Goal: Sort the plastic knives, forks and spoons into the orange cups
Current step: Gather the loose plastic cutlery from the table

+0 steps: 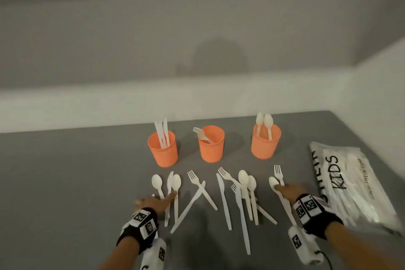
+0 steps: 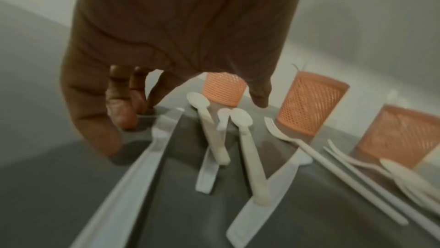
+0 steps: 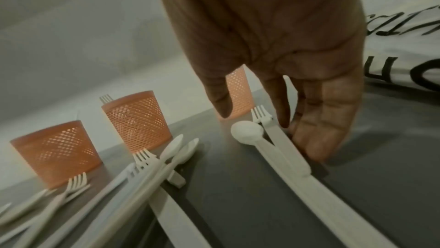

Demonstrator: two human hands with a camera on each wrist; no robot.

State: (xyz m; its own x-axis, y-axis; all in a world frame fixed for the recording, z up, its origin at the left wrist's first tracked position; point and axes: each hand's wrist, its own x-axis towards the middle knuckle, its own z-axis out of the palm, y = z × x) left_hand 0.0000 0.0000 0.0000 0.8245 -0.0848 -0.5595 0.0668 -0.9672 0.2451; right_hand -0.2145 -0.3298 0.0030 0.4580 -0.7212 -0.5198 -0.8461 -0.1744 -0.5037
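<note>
Three orange cups stand in a row: the left cup (image 1: 162, 149) holds knives, the middle cup (image 1: 211, 143) forks, the right cup (image 1: 265, 142) spoons. White cutlery lies loose on the grey table (image 1: 65, 182) in front of them. My left hand (image 1: 156, 198) is low over the left group, fingers (image 2: 123, 120) touching the table beside a knife (image 2: 152, 148), thumb spread over two spoons (image 1: 176, 182); it holds nothing. My right hand (image 1: 287, 188) reaches down at a spoon (image 3: 247, 131) and fork (image 3: 260, 113). Its fingers (image 3: 316, 139) are straight beside the fork handle, the thumb above the spoon.
A plastic bag (image 1: 350, 182) printed SHEIN KIDS lies at the right edge of the table with more white cutlery inside. Crossed forks, knives and spoons (image 1: 241, 193) cover the middle. A pale wall runs behind the cups.
</note>
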